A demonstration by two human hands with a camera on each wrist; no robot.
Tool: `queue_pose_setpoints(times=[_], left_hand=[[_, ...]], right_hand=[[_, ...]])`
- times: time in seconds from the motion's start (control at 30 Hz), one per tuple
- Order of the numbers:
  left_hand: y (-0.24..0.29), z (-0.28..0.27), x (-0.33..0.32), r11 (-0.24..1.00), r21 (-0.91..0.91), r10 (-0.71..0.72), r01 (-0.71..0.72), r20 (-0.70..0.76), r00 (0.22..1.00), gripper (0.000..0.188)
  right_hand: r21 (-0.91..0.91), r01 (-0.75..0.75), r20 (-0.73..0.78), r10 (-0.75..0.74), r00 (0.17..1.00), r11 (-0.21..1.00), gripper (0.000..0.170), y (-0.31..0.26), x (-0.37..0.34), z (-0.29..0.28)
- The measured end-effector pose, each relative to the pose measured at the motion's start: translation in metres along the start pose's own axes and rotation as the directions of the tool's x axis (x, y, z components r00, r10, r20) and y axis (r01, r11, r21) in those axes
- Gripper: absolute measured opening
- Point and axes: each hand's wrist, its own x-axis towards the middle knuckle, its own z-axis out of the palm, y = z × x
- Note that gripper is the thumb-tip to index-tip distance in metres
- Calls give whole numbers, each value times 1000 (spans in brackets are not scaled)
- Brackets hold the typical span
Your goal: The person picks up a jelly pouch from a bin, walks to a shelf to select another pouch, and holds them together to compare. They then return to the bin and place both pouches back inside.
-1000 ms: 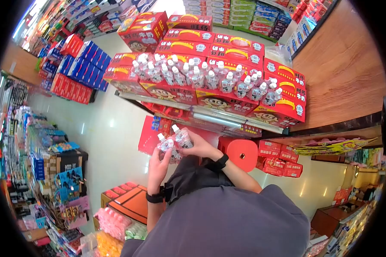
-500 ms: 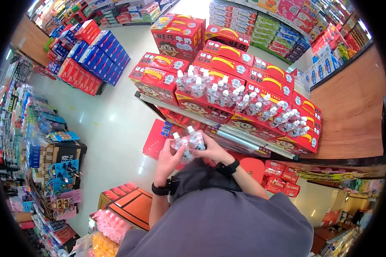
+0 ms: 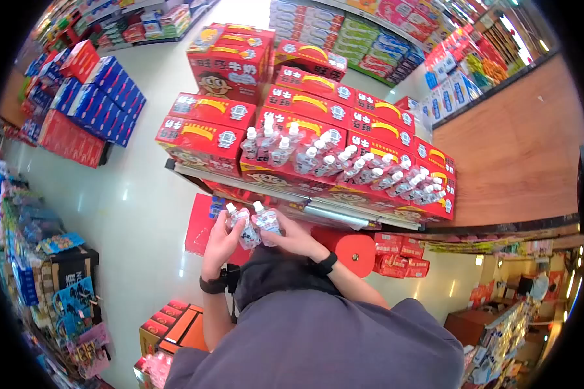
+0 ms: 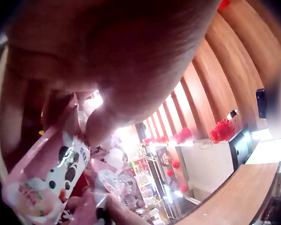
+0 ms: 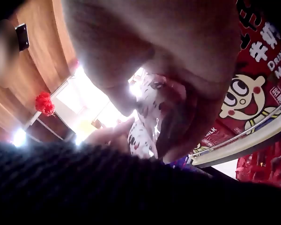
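My left hand (image 3: 220, 246) pinches a spouted drink pouch (image 3: 246, 235) with a white cap, thumb across its front. Beside it, my right hand (image 3: 294, 237) grips a second spouted pouch (image 3: 267, 222), cap up. Both are held side by side in front of the body, below the shelf edge. Up close in the left wrist view, the left pouch (image 4: 61, 173) is pink and white with a spotted cow print. The right wrist view shows a spotted pouch (image 5: 147, 136) between the fingers, partly hidden by them. Rows of similar capped pouches (image 3: 324, 155) stand on red milk cartons.
Red milk cartons (image 3: 207, 133) are stacked on a shelf with a metal front edge (image 3: 292, 194). A red round stool (image 3: 355, 255) and small red boxes (image 3: 399, 254) stand below at right. Blue boxes (image 3: 104, 97) are piled across the aisle; a wooden panel (image 3: 499, 139) rises at right.
Both hands keep holding the two pouches in front of the body. The head view has shifted, and the pouches on the cartons appear fewer at the left end than a second ago.
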Motion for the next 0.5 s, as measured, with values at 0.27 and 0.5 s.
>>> queue_pose_setpoints(times=[0.27, 0.5], left_hand=[[9, 11, 38, 998, 4, 70, -70, 58, 996, 39], [12, 10, 58, 999, -40, 7, -3, 117, 993, 49]], right_hand=[[-98, 39, -133, -52, 990, 994, 55, -10, 16, -3], [6, 30, -81, -29, 996, 1000, 60, -9, 29, -12]])
